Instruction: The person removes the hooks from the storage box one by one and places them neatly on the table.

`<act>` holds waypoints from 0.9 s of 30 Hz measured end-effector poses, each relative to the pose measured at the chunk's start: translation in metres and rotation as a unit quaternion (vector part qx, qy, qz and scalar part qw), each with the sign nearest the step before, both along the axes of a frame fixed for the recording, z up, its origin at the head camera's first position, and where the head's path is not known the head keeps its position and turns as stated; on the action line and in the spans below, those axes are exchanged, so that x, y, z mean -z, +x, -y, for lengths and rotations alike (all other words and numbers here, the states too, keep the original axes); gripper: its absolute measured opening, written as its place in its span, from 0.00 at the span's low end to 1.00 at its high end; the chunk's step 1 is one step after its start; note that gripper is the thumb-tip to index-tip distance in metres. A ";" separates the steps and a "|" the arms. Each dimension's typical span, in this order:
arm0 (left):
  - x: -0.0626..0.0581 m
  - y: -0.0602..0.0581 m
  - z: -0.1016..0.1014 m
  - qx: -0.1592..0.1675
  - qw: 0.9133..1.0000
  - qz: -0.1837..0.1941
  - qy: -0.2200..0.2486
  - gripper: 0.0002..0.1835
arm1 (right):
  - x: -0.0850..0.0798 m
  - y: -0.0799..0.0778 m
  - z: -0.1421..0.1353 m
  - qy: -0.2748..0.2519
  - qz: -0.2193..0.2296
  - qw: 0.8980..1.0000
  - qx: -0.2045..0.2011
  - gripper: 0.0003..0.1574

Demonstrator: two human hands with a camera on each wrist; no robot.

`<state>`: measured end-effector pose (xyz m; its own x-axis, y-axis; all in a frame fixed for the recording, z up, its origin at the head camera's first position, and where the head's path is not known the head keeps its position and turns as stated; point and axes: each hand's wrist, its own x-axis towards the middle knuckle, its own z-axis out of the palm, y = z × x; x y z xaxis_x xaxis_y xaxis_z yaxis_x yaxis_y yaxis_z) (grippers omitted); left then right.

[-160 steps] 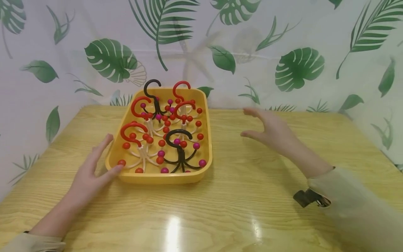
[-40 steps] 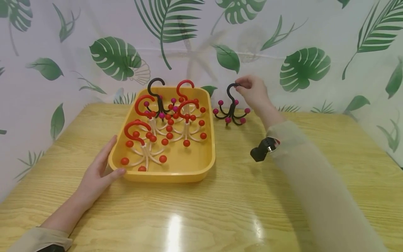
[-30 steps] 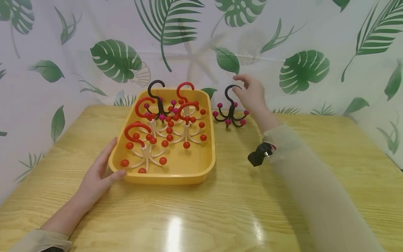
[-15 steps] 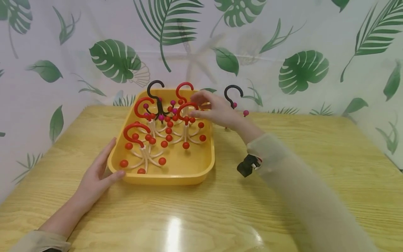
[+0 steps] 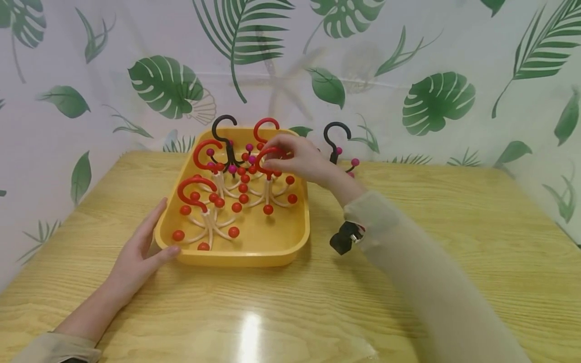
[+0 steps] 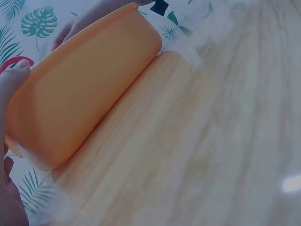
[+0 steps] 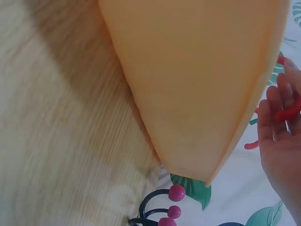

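Observation:
My right hand (image 5: 304, 160) reaches over the right side of the yellow tray (image 5: 240, 258). Its thumb and fingertips close about the red hook of a hook hanger (image 5: 269, 191) with white arms and red ball tips, still standing in the tray. In the right wrist view, that red hook (image 7: 288, 113) shows against the palm. My left hand (image 5: 136, 259) lies at the tray's near left corner, thumb on the rim and fingers straight along the outside. A black hook hanger (image 5: 335, 132) with magenta balls stands on the table behind my right hand, partly hidden by it.
Several more hangers share the tray: a black one (image 5: 223, 121) at the back and red-hooked ones such as the front left hanger (image 5: 208, 222). A wooden table (image 5: 436, 212) carries everything, and a leaf-patterned backdrop (image 5: 363, 60) rises right behind.
The black hanger has left the tray's front right for the table, where my right hand let it go. That hand then moved left and closed on a red hook. My left hand stays put.

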<state>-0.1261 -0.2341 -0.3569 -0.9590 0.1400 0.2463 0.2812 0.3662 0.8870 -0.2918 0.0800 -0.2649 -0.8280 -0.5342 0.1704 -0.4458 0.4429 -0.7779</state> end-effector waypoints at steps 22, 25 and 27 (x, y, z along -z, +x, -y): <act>0.001 -0.001 -0.001 -0.001 1.000 0.006 -0.001 0.45 | -0.018 0.020 -0.003 -0.121 -0.003 0.993 0.011 0.14; 0.001 0.000 0.000 -0.002 1.000 0.010 0.002 0.45 | -0.025 0.025 -0.006 -0.148 -0.007 0.989 0.009 0.15; 0.001 0.001 0.000 -0.001 1.000 0.011 0.004 0.45 | -0.031 0.029 -0.008 -0.165 -0.012 0.986 0.016 0.16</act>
